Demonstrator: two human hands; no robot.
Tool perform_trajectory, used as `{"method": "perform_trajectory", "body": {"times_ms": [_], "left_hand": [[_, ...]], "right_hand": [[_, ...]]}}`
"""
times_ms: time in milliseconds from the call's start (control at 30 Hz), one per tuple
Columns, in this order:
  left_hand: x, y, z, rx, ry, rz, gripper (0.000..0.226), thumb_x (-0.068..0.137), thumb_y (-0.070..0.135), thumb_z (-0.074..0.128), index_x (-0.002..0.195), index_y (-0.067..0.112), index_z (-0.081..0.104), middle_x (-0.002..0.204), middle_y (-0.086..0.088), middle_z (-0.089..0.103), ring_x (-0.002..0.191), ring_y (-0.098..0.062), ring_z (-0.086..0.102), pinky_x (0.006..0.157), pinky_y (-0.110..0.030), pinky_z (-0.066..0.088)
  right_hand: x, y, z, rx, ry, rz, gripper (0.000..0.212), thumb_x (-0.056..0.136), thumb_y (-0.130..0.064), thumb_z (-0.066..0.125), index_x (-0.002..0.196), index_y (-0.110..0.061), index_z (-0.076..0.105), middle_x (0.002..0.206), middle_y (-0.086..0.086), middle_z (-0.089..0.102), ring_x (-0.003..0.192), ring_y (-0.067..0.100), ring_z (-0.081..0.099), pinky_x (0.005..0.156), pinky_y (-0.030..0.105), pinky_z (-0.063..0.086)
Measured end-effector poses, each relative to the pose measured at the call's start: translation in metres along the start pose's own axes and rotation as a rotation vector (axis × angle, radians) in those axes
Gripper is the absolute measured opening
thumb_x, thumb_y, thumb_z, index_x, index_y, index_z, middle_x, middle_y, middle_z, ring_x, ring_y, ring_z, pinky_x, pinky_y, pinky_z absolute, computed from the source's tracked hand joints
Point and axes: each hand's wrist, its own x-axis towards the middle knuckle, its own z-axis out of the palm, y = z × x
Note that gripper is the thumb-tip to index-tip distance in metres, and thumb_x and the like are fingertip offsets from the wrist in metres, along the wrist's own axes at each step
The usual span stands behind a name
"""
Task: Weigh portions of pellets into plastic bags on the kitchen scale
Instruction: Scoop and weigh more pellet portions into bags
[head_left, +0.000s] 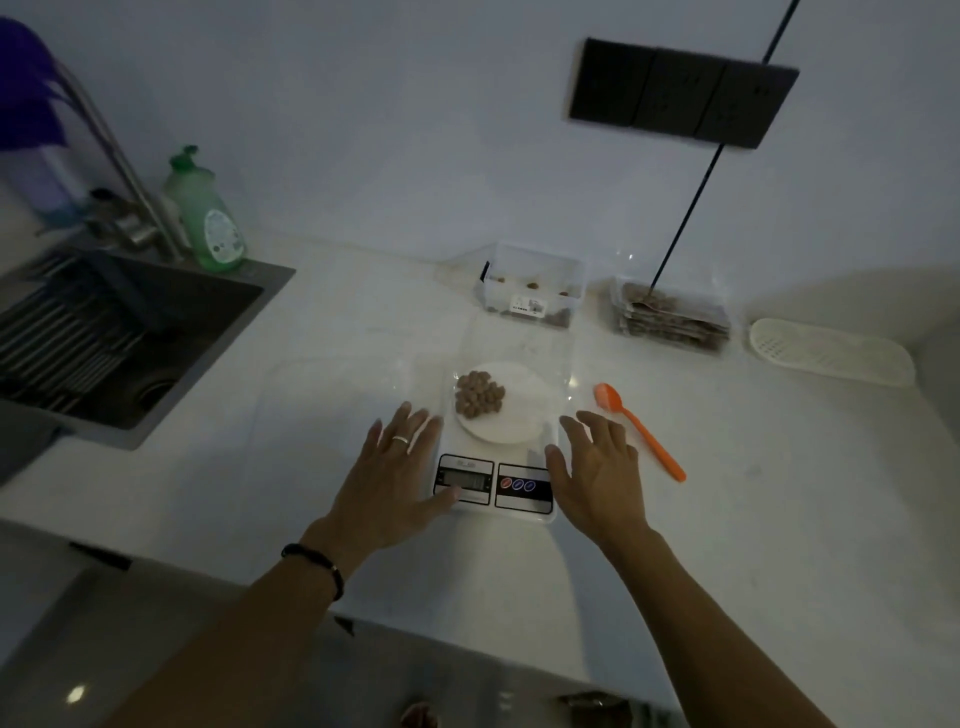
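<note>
The picture is dim, with a cold bluish cast. The brightest patch lies on the white stone desk (675, 519) just in front of the white digital kitchen scale (493, 467), fading to grey toward the corners. Soft shadows fall beside both forearms. A small glare spot shines on the glossy floor at lower left. Wide-angle distortion bends the dark steel sink (130, 332) and tilts the black wall socket panel (680, 93). Edges are soft and grainy; the scale's display is unreadable.
</note>
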Motion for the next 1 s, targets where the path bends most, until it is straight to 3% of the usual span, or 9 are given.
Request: {"method": "perform_trajectory", "body": {"times_ms": [133, 400, 1000], "left_hand": [[-0.005, 0.006, 0.000, 0.013, 0.012, 0.024, 0.110, 0.070, 0.087, -0.001, 0.154, 0.016, 0.006, 0.161, -0.005, 0.004, 0.147, -0.018, -0.012, 0.118, -0.039, -0.009], [-0.004, 0.009, 0.004, 0.004, 0.061, 0.056, 0.096, 0.080, 0.075, 0.020, 0.153, 0.014, 0.011, 0.161, -0.007, 0.010, 0.148, -0.020, -0.006, 0.119, -0.042, -0.005], [0.029, 0.022, 0.001, -0.007, 0.085, 0.107, 0.097, 0.079, 0.074, 0.020, 0.152, 0.011, 0.015, 0.160, -0.009, 0.014, 0.148, -0.024, -0.004, 0.118, -0.042, -0.003]], "right_hand": [[-0.009, -0.002, -0.004, -0.017, -0.027, 0.004, 0.046, 0.096, -0.037, 0.047, 0.134, -0.012, 0.051, 0.142, 0.012, 0.047, 0.131, 0.031, 0.040, 0.103, 0.047, 0.037], [-0.015, -0.004, -0.007, -0.044, -0.066, 0.006, 0.049, 0.097, -0.041, 0.044, 0.138, -0.014, 0.047, 0.147, 0.010, 0.041, 0.136, 0.030, 0.035, 0.107, 0.045, 0.034], [0.000, 0.013, -0.008, -0.035, -0.057, 0.023, 0.049, 0.096, -0.040, 0.047, 0.137, -0.013, 0.048, 0.147, 0.012, 0.042, 0.136, 0.032, 0.036, 0.108, 0.048, 0.034]]}}
